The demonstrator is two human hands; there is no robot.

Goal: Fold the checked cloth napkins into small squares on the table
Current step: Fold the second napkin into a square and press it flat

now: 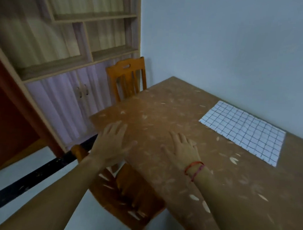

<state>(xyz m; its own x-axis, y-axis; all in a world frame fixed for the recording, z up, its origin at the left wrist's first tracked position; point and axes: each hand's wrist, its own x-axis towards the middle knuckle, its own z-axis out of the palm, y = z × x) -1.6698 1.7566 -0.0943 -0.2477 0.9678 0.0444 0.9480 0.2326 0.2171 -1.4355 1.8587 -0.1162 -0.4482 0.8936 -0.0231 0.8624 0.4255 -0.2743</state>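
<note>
A white napkin with a dark checked grid (pixel 244 131) lies flat and spread out on the right side of the brown table (pixel 165 112), close to the wall. My left hand (pixel 112 142) hovers palm down over the table's near left edge, fingers apart, holding nothing. Over the table to the left of the napkin is my right hand (pixel 182 149), with red strings at the wrist, also palm down, fingers spread and empty. Both hands are well clear of the napkin.
An orange wooden chair (pixel 127 79) stands at the table's far left end. Another wooden chair (pixel 129 194) sits under the near edge below my arms. A shelf unit with cabinet doors (pixel 65 55) fills the left. A pale wall borders the table's right side.
</note>
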